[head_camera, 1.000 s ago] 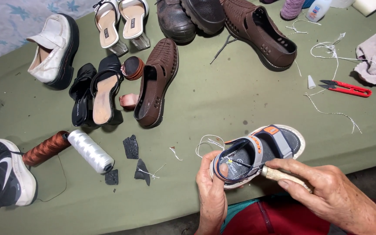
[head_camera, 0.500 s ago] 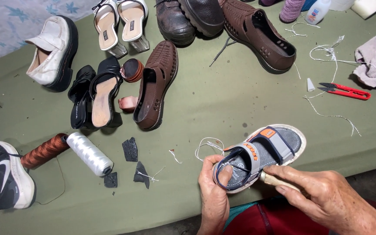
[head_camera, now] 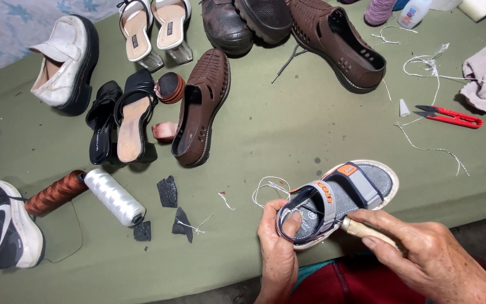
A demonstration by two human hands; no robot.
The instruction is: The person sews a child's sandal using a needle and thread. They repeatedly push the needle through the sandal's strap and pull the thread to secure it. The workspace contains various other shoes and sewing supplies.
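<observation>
The small grey-and-navy child's sandal with orange tabs (head_camera: 333, 205) lies diagonal, toe toward the red thread snips (head_camera: 450, 116). Left hand (head_camera: 278, 253) clamps its heel; right hand (head_camera: 428, 262) grips a wooden-handled awl (head_camera: 364, 229) against it.

A single head-worn camera looks steeply down and forward over a green table (head_camera: 288, 129), from the near edge where the person sits. The view is close at the bottom of the frame, where the left hand (head_camera: 277, 253) and right hand (head_camera: 434, 259) enter at lower centre and lower right. It stretches farther toward the top, where the table's far side and shoes (head_camera: 333, 39) are cut off. No second view exists to overlap.
</observation>
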